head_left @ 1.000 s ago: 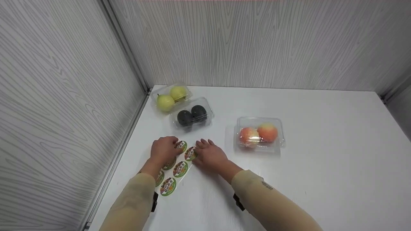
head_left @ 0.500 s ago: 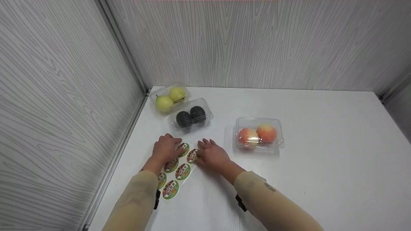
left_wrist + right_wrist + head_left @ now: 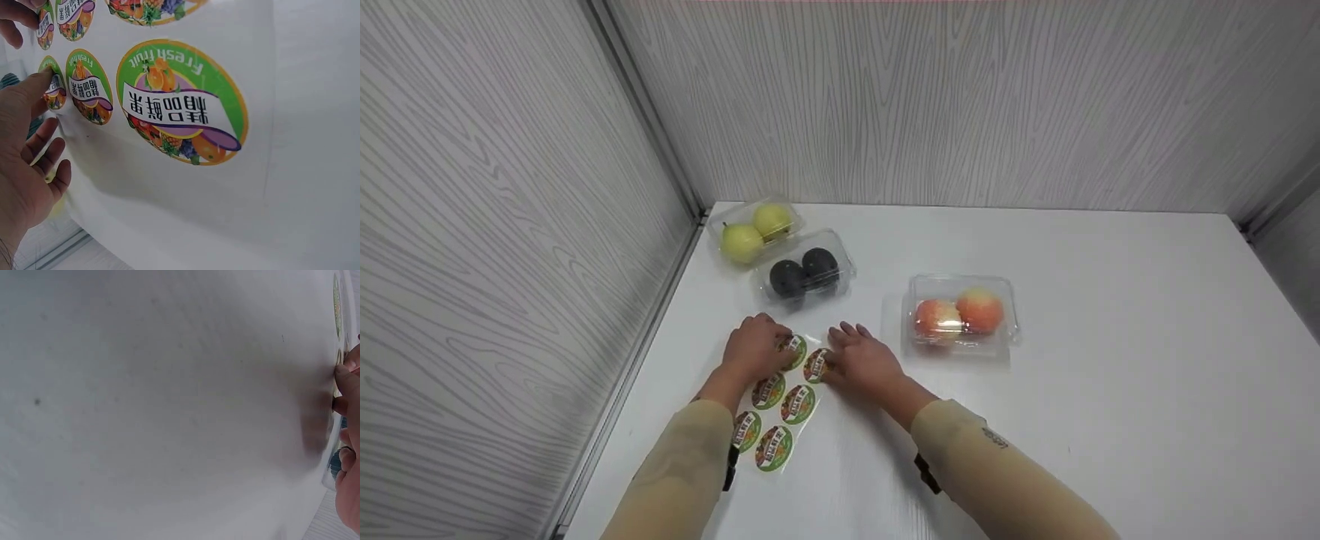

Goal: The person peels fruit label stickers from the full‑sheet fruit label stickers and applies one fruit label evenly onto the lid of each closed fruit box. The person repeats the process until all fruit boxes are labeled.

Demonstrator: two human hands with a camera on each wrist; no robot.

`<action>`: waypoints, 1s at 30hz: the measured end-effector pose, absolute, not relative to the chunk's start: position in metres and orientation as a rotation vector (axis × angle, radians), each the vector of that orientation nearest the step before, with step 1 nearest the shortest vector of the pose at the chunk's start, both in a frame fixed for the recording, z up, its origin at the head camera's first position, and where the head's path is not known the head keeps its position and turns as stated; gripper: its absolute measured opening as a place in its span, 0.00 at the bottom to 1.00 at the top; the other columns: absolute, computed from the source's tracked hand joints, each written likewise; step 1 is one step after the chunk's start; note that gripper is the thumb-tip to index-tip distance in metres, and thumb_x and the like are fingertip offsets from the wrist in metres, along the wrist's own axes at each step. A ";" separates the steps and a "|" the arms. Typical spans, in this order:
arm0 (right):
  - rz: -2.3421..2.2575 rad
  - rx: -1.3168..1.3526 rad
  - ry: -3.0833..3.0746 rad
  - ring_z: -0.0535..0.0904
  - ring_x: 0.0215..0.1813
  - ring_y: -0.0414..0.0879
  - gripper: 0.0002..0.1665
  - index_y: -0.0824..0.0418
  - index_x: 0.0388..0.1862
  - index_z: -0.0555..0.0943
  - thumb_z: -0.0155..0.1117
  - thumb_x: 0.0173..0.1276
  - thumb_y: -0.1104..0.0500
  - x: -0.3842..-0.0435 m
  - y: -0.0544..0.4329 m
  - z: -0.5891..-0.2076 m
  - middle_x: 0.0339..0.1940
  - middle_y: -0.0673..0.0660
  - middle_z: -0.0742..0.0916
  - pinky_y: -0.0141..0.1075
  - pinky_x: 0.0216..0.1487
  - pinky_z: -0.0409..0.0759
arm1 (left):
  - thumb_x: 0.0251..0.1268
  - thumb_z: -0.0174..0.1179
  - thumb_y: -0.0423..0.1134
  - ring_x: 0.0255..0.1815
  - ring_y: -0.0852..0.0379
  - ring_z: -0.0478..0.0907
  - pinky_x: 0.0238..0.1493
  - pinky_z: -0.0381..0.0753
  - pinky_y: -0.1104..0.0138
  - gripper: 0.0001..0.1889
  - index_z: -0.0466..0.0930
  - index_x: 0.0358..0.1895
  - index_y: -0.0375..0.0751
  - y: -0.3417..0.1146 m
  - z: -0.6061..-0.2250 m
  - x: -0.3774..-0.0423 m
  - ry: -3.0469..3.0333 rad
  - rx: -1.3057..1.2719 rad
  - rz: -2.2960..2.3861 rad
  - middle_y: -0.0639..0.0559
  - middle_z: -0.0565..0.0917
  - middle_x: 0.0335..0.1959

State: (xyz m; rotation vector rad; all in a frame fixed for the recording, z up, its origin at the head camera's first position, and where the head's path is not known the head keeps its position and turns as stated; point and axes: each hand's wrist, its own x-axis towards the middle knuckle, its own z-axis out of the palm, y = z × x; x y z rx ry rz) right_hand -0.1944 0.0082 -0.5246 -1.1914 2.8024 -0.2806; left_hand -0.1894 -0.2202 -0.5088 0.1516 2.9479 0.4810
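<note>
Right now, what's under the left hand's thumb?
The left hand has its thumb on a round sticker of the sticker sheet. Part of that sticker shows beside the thumb, with writing; whatever the thumb covers can't be seen.

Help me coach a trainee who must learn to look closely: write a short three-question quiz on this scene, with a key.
1. How many rectangular clear plastic boxes stand on the white table?
2. True or false: the two round red-and-yellow fruits share one box.
3. The left hand touches which: a) one of those fruits, b) the thin, pale sheet of round multicoloured stickers, c) a box?

Key: 1. Three. 2. True. 3. b.
</note>
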 end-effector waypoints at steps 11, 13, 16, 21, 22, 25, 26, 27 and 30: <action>-0.359 -1.207 2.823 0.68 0.80 0.62 0.22 0.56 0.61 0.89 0.67 0.78 0.45 -0.197 0.017 -0.531 0.74 0.63 0.79 0.54 0.80 0.62 | 0.66 0.69 0.42 0.51 0.43 0.83 0.58 0.80 0.48 0.26 0.82 0.67 0.39 -0.207 -0.487 -0.201 2.841 0.080 0.774 0.41 0.86 0.51; -0.381 -1.215 2.823 0.69 0.80 0.63 0.22 0.57 0.60 0.90 0.68 0.77 0.45 -0.197 0.019 -0.532 0.74 0.64 0.80 0.55 0.80 0.63 | 0.69 0.67 0.42 0.51 0.44 0.83 0.59 0.80 0.49 0.24 0.84 0.65 0.36 -0.205 -0.483 -0.204 2.836 0.100 0.780 0.41 0.87 0.51; -0.381 -1.238 2.839 0.70 0.78 0.63 0.20 0.57 0.58 0.90 0.68 0.77 0.46 -0.197 0.021 -0.532 0.73 0.64 0.81 0.55 0.79 0.64 | 0.74 0.63 0.42 0.49 0.46 0.83 0.57 0.81 0.50 0.17 0.88 0.57 0.35 -0.201 -0.477 -0.207 2.830 0.114 0.774 0.42 0.88 0.47; -0.383 -1.215 2.852 0.71 0.78 0.62 0.19 0.58 0.56 0.91 0.71 0.75 0.48 -0.197 0.023 -0.531 0.71 0.62 0.82 0.54 0.79 0.64 | 0.72 0.62 0.39 0.42 0.48 0.82 0.49 0.82 0.53 0.12 0.90 0.48 0.37 -0.196 -0.464 -0.211 2.803 0.112 0.781 0.46 0.88 0.40; -0.394 -1.199 2.851 0.71 0.78 0.62 0.20 0.58 0.57 0.90 0.72 0.75 0.48 -0.197 0.023 -0.531 0.72 0.62 0.82 0.54 0.79 0.64 | 0.71 0.63 0.39 0.41 0.49 0.82 0.48 0.82 0.54 0.11 0.90 0.46 0.37 -0.195 -0.462 -0.211 2.800 0.114 0.778 0.46 0.88 0.39; -0.451 -1.125 2.841 0.70 0.79 0.61 0.24 0.60 0.60 0.88 0.72 0.74 0.46 -0.197 0.023 -0.528 0.74 0.63 0.80 0.52 0.80 0.63 | 0.68 0.63 0.38 0.37 0.51 0.81 0.43 0.81 0.57 0.09 0.90 0.42 0.37 -0.193 -0.454 -0.213 2.790 0.130 0.798 0.47 0.88 0.37; -0.479 -1.095 2.837 0.69 0.79 0.61 0.26 0.61 0.62 0.87 0.71 0.74 0.44 -0.198 0.023 -0.527 0.74 0.63 0.80 0.52 0.80 0.62 | 0.67 0.63 0.38 0.36 0.51 0.80 0.41 0.81 0.58 0.09 0.90 0.40 0.37 -0.192 -0.451 -0.214 2.787 0.134 0.812 0.48 0.88 0.35; -0.513 -1.062 2.833 0.69 0.80 0.60 0.28 0.61 0.63 0.87 0.71 0.74 0.44 -0.198 0.023 -0.525 0.75 0.63 0.79 0.52 0.80 0.61 | 0.66 0.63 0.37 0.35 0.52 0.80 0.40 0.80 0.59 0.09 0.90 0.39 0.37 -0.192 -0.448 -0.215 2.786 0.138 0.827 0.48 0.88 0.34; -0.644 -0.961 2.819 0.67 0.81 0.58 0.29 0.60 0.64 0.86 0.70 0.75 0.43 -0.198 0.024 -0.515 0.76 0.61 0.78 0.50 0.81 0.60 | 0.65 0.63 0.37 0.33 0.53 0.79 0.37 0.77 0.62 0.09 0.91 0.36 0.37 -0.191 -0.438 -0.217 2.740 0.102 0.923 0.50 0.88 0.30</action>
